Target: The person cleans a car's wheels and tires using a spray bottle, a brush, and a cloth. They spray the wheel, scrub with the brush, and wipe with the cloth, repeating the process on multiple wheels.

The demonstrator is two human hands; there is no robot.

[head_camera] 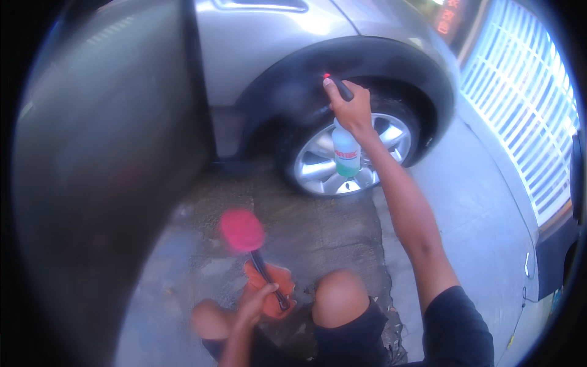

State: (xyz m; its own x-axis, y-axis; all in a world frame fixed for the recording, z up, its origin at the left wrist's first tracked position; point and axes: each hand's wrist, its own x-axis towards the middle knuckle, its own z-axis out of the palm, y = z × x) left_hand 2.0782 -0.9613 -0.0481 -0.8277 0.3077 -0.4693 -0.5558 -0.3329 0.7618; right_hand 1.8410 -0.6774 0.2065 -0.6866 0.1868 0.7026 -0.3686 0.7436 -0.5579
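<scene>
My right hand (353,108) grips a spray bottle (347,158) by its black trigger head, in front of the car's wheel arch. The bottle has a red nozzle, a clear body with writing and some green liquid low inside. Behind it are the silver alloy wheel (316,166) and the dark wheel arch trim (293,87). Near my knees, my left hand (259,300) is closed on an orange cloth (280,280) and the black handle of a brush-like tool with a round pink head (242,230), which is blurred.
The silver car body (275,46) spans the top. A large dark panel (114,137), perhaps an open car door, fills the left. Wet-looking paving (321,229) lies below the wheel. A white barred gate (518,91) stands at right, with a thin cable (523,298) on the floor.
</scene>
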